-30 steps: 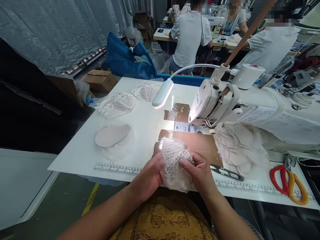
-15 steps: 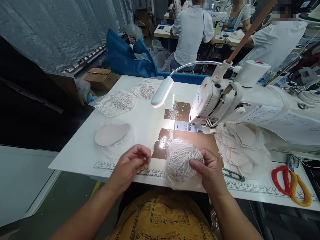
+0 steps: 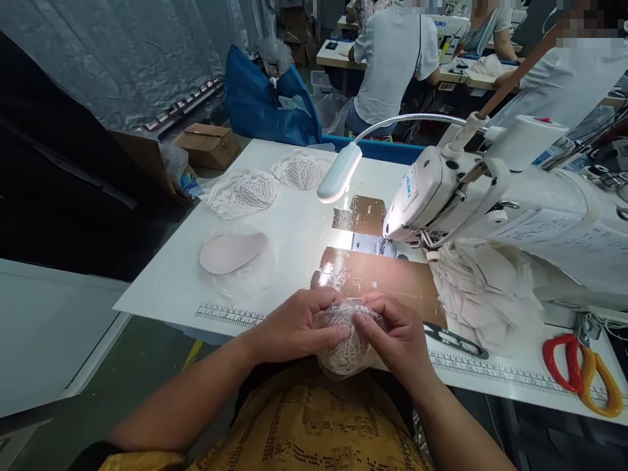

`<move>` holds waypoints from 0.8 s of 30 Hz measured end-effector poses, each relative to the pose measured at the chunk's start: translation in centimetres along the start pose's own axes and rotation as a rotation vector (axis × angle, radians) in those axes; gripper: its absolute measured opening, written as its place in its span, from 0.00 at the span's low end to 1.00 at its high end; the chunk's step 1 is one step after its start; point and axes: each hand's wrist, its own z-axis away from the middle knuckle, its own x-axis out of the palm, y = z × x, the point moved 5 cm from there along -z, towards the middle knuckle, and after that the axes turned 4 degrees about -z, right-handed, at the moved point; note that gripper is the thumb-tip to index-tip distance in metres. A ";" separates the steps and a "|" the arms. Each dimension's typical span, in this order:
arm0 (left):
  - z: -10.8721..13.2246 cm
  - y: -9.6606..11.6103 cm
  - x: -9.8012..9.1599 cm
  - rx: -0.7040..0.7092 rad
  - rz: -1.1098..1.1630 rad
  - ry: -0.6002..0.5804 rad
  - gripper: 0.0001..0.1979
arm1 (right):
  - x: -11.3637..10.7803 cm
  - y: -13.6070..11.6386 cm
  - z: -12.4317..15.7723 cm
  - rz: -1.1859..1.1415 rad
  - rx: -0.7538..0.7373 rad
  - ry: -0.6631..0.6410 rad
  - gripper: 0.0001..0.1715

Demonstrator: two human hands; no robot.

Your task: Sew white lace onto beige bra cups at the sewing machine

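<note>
Between both hands, at the table's front edge, is a white lace cup (image 3: 343,356) with a sheer fabric border. My left hand (image 3: 307,324) pinches its upper left edge, thumb on the lace. On the upper right, my right hand (image 3: 395,327) grips it with thumb and fingers. Both sets of fingertips nearly meet at the top, and they hide part of the lace. Beyond the hands stands a white sewing machine (image 3: 441,196) with a lit lamp (image 3: 339,173). Brown tape (image 3: 377,271) covers the surface in front of its needle area.
Two lace pieces (image 3: 245,193) lie at the back left, and a smooth beige pad (image 3: 233,253) on sheer fabric lies nearer. At right are a pile of beige fabric pieces (image 3: 483,294), a dark thread-snipper-like tool (image 3: 456,340) and red-and-orange-handled scissors (image 3: 583,373). Other people sit at machines behind.
My left hand has moved right and taken hold of the lace cup, previously held by my right hand alone. The cup is now lower and closer to my body. The view has shifted slightly.
</note>
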 end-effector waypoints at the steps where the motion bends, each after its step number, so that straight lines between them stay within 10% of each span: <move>1: -0.1 0.1 0.0 0.004 0.001 -0.004 0.11 | -0.1 0.0 0.0 0.012 0.000 0.018 0.06; 24: -2.4 0.3 -0.4 -0.047 0.139 -0.032 0.10 | -1.0 0.4 0.0 0.058 0.038 0.085 0.09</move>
